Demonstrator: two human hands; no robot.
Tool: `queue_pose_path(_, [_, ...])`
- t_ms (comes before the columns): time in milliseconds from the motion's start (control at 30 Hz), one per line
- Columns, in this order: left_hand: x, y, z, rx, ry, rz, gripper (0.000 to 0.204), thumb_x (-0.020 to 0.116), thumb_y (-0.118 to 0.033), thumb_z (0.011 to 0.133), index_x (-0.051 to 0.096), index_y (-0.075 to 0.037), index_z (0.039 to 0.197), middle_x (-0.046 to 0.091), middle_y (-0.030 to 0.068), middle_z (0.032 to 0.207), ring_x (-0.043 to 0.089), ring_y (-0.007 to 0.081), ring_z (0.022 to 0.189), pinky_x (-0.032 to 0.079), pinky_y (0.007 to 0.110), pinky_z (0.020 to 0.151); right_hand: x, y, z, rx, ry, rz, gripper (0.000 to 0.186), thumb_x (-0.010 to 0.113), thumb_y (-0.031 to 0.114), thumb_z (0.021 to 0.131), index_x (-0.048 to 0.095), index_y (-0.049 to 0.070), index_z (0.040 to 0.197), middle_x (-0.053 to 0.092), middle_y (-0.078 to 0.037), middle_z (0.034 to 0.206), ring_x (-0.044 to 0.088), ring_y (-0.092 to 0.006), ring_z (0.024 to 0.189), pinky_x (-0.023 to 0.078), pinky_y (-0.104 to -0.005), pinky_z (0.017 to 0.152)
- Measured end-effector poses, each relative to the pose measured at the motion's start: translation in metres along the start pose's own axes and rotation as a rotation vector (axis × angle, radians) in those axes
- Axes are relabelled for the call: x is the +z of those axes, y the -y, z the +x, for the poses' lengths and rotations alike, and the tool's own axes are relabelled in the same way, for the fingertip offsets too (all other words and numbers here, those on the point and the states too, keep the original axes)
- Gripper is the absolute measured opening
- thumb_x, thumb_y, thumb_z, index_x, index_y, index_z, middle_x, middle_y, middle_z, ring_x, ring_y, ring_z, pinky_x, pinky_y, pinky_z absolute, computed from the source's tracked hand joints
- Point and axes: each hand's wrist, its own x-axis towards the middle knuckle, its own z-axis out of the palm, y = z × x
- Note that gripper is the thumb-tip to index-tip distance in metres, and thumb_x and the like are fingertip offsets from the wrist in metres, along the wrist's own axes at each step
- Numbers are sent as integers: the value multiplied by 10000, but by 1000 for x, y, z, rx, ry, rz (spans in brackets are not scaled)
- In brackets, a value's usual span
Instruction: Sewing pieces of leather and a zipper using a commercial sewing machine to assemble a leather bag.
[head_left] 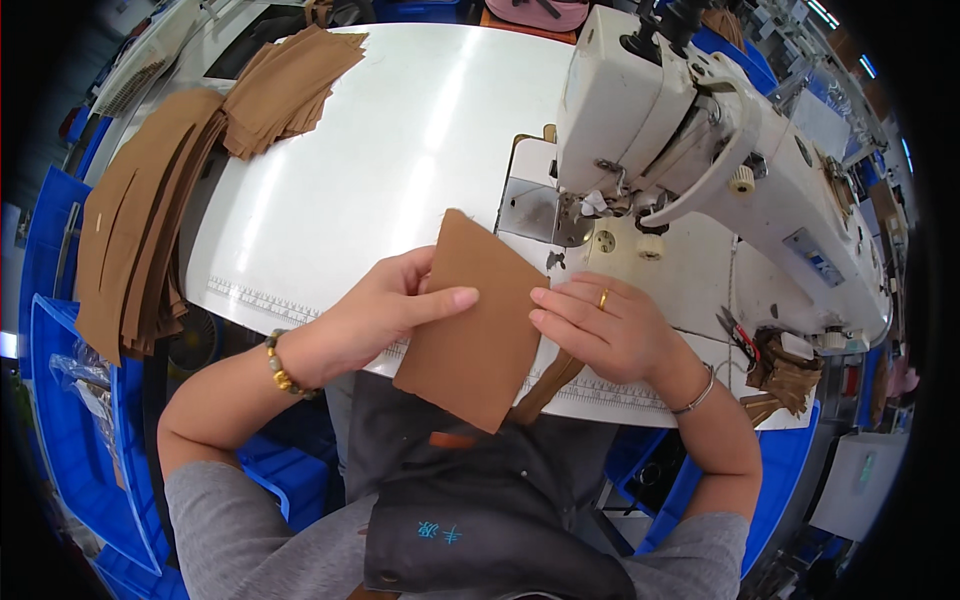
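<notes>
A flat brown fabric panel [470,320] is held tilted over the near edge of the white sewing table, in front of the sewing machine. My left hand [375,305] grips its left side, with the thumb lying on top and the fingers tucked underneath. At the panel's right edge, my right hand [605,325] has its fingertips pressed on the border; its thumb is hidden. A narrow brown fabric strip [550,382] slants down below that hand toward my lap. Whether the strip is joined to the panel cannot be seen.
The white sewing machine [690,130] stands at the right, its needle area beyond my right hand. Brown panels lie in a stack [290,85] and a draped pile [150,215] at left. Red-handled snips [741,338] and small brown pieces [785,375] lie right. A blue bin [85,430] sits left.
</notes>
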Motion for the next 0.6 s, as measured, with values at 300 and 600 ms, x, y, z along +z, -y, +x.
queue_pose_path(300, [12,-3,10,230,-71,494,610,737,-163,1004,442,25,1504,737,77,1194,707,137,1051,583,292,881,-21,-2,-3,36,-165,-140,350,683,99,800,695,38,1144,730,-111,1193,703,-253,972,592,-396,923])
queue_pose_path(600, [10,-9,15,417,-292,1339,402,837,-287,891,600,-12,1064,670,123,657,686,276,589,519,366,562,5,-16,-13,202,123,-85,378,653,60,786,698,20,1159,683,-104,1312,688,-256,1104,545,-391,959])
